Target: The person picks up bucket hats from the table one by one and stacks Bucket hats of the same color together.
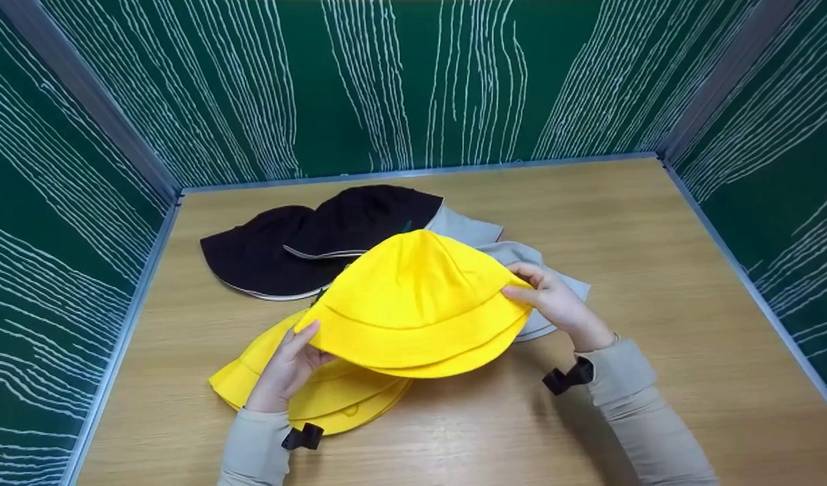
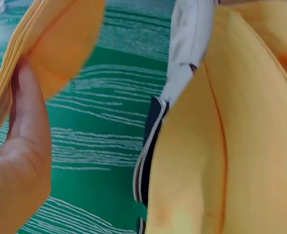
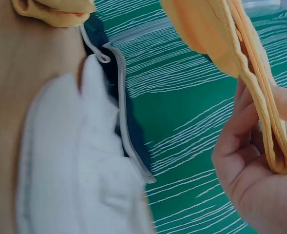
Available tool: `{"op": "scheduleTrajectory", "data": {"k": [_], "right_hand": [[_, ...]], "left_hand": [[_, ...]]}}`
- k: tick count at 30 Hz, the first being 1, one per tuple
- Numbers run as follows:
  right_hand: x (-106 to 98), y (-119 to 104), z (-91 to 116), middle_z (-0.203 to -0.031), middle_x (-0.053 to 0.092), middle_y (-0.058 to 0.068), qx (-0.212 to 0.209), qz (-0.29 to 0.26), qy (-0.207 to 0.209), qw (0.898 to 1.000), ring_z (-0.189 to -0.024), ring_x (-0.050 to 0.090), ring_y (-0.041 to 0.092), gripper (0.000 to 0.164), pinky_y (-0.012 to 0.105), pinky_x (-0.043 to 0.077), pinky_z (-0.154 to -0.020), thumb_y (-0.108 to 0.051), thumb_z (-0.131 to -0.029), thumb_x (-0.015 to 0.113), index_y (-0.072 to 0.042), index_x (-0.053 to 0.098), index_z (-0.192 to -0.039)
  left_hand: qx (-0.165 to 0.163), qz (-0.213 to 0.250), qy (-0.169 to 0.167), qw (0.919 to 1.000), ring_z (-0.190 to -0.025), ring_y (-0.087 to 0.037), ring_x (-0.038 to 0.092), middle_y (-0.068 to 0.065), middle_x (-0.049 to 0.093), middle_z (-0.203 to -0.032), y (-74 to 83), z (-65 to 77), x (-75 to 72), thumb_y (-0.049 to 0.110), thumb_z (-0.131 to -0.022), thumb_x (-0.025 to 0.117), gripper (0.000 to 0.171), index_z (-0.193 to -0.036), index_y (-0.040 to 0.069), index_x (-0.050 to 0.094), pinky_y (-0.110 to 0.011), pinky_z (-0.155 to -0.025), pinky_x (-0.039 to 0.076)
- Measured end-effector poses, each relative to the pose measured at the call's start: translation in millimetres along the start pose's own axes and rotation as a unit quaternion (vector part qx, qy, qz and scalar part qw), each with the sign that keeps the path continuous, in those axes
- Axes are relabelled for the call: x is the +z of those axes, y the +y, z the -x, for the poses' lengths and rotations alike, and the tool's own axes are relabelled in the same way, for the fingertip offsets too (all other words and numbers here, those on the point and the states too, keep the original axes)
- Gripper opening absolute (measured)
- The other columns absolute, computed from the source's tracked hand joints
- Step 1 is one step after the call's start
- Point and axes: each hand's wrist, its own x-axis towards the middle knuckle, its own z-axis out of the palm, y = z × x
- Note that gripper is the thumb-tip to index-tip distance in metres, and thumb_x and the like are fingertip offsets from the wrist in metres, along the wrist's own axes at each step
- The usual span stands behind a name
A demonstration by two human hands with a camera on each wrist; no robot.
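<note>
A yellow bucket hat [image 1: 420,290], folded flat, is held up above the table between both hands. The left hand [image 1: 288,368] pinches the brim's left corner, its thumb on the near face. At the opposite corner, the right hand [image 1: 551,300] pinches the brim between thumb and fingers. In the right wrist view the layered brim edge [image 3: 260,92] lies in the right hand's grip. Another yellow hat [image 1: 345,405] lies on the table, below and left of the held one, partly hidden by the left hand.
Two black hats [image 1: 369,219] with pale edging overlap at the back left. Light grey hats [image 1: 514,255] lie behind the held hat, partly covered. Green walls [image 1: 413,88] with white wavy lines border the wooden table [image 1: 622,223] at the back and sides.
</note>
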Motion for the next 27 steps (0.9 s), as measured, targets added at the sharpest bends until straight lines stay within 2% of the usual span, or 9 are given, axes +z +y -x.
{"op": "scheduleTrajectory", "data": {"k": [2,5,8,12,16,19,21,23,27], "right_hand": [[-0.8,-9.9,2.4,-0.093,0.063,-0.007,-0.043,0.031,-0.007,0.999,-0.074,0.061,0.007,0.020,0.020,0.052,-0.070,-0.006,-0.093,0.057,0.003,0.058,-0.111],[0.3,-24.2,6.0,-0.093,0.063,-0.011,-0.108,0.071,-0.023,0.991,-0.073,0.059,0.005,0.019,0.018,0.051,-0.069,0.001,-0.092,0.055,0.013,0.057,-0.107],[3.0,-35.9,9.1,-0.095,0.063,-0.015,-0.149,0.103,-0.037,0.983,-0.075,0.058,0.002,0.017,0.016,0.050,-0.070,0.005,-0.091,0.055,0.015,0.058,-0.104],[5.9,-47.8,11.3,-0.096,0.061,-0.017,-0.181,0.128,-0.065,0.973,-0.076,0.056,0.001,0.014,0.015,0.050,-0.071,0.006,-0.090,0.056,0.011,0.060,-0.102],[7.2,-55.9,11.9,-0.097,0.063,-0.012,-0.222,0.116,-0.103,0.963,-0.077,0.056,0.004,0.016,0.015,0.051,-0.073,0.011,-0.088,0.056,0.007,0.062,-0.101],[8.0,-59.7,12.4,-0.098,0.065,-0.006,-0.247,0.106,-0.120,0.956,-0.077,0.056,0.007,0.019,0.016,0.051,-0.074,0.014,-0.086,0.055,0.005,0.063,-0.102],[8.2,-60.8,12.4,-0.097,0.065,-0.003,-0.259,0.097,-0.125,0.953,-0.076,0.057,0.010,0.021,0.016,0.052,-0.074,0.015,-0.086,0.055,0.004,0.064,-0.103],[8.1,-60.8,12.1,-0.097,0.065,-0.004,-0.264,0.088,-0.124,0.953,-0.076,0.057,0.009,0.024,0.016,0.052,-0.073,0.015,-0.086,0.054,0.003,0.064,-0.104],[7.0,-58.1,10.2,-0.098,0.063,-0.008,-0.269,0.067,-0.118,0.953,-0.075,0.057,0.006,0.027,0.016,0.052,-0.073,0.016,-0.087,0.052,0.002,0.063,-0.107]], "left_hand": [[-0.012,-0.011,0.019,0.9997,-0.092,-0.005,0.062,0.010,0.065,-0.106,-1.5,-2.9,-4.4,0.021,-0.102,0.034,0.026,-0.120,0.020,0.053,-0.025,-0.080,0.049],[-0.028,-0.037,0.065,0.9968,-0.095,-0.009,0.059,0.004,0.060,-0.108,-5.0,-11.0,-8.2,0.019,-0.101,0.032,0.036,-0.134,0.007,0.038,-0.026,-0.082,0.046],[-0.033,-0.072,0.105,0.9913,-0.112,-0.018,0.054,-0.005,0.058,-0.117,-9.8,-18.5,-10.8,0.017,-0.100,0.035,0.046,-0.140,-0.004,0.026,-0.034,-0.099,0.041],[-0.027,-0.104,0.131,0.9855,-0.132,-0.032,0.039,-0.018,0.050,-0.132,-14.8,-26.3,-11.3,0.013,-0.099,0.043,0.050,-0.142,-0.006,0.024,-0.044,-0.114,0.024],[-0.024,-0.152,0.086,0.9843,-0.137,-0.034,0.030,-0.025,0.038,-0.142,-16.3,-34.2,-10.7,0.010,-0.096,0.051,0.059,-0.144,-0.004,0.021,-0.040,-0.114,0.023],[-0.050,-0.195,0.018,0.9794,-0.136,-0.032,0.033,-0.024,0.034,-0.147,-15.5,-37.9,-10.0,0.012,-0.093,0.058,0.070,-0.148,0.001,0.017,-0.035,-0.110,0.030],[-0.077,-0.227,-0.021,0.9706,-0.132,-0.027,0.040,-0.021,0.037,-0.146,-14.7,-38.0,-9.3,0.015,-0.090,0.063,0.076,-0.149,0.002,0.017,-0.032,-0.108,0.033],[-0.101,-0.258,-0.052,0.9594,-0.122,-0.023,0.049,-0.018,0.046,-0.140,-14.5,-37.5,-8.5,0.016,-0.087,0.067,0.074,-0.146,0.002,0.026,-0.031,-0.103,0.039],[-0.109,-0.331,-0.059,0.9357,-0.096,-0.014,0.057,-0.009,0.063,-0.117,-14.0,-34.7,-6.3,0.023,-0.085,0.071,0.054,-0.128,-0.001,0.051,-0.027,-0.089,0.046]]}}
